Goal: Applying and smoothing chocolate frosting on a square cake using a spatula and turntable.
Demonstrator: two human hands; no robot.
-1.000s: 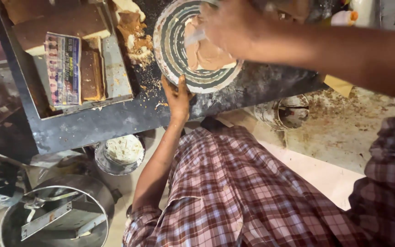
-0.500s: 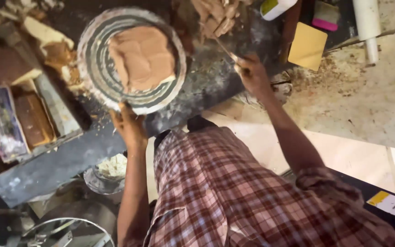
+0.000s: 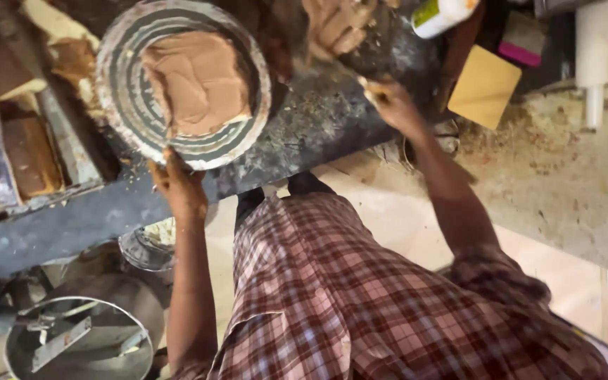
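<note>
1. View looking straight down from the head onto a dark, scuffed counter [image 3: 304, 134] that runs slantwise across the top of the frame. The person's checked shirt [image 3: 360, 302] fills the bottom.

2. A round metal turntable [image 3: 184, 84] with ring grooves sits on the counter, upper left. A flat slab of brown clay [image 3: 198, 81] lies on its middle, roughly square, with no clear long axis.

3. The left hand [image 3: 177, 184] reaches up from below and touches the near rim of the turntable. Its fingers curl against the edge; whether they clamp the rim or only rest on it, I cannot tell.

4. The right hand [image 3: 392, 105] is out to the right of the turntable, well apart from the slab. Its fingers are together, pinched on a small pale piece [image 3: 369, 86], too blurred to identify.

5. Key relation: the slab lies up and to the left of the right hand, and directly above the left hand, which is the nearer one.

6. A lump of brown clay [image 3: 336, 24] with finger-like ridges sits on the counter at the top, just above the right hand.

7. Around: a yellow pad [image 3: 483, 88] to the right, a white bottle [image 3: 441, 14] at the top edge, a tray of brown blocks [image 3: 29, 151] at the left, and a metal bucket [image 3: 79, 341] on the floor at lower left.
</note>
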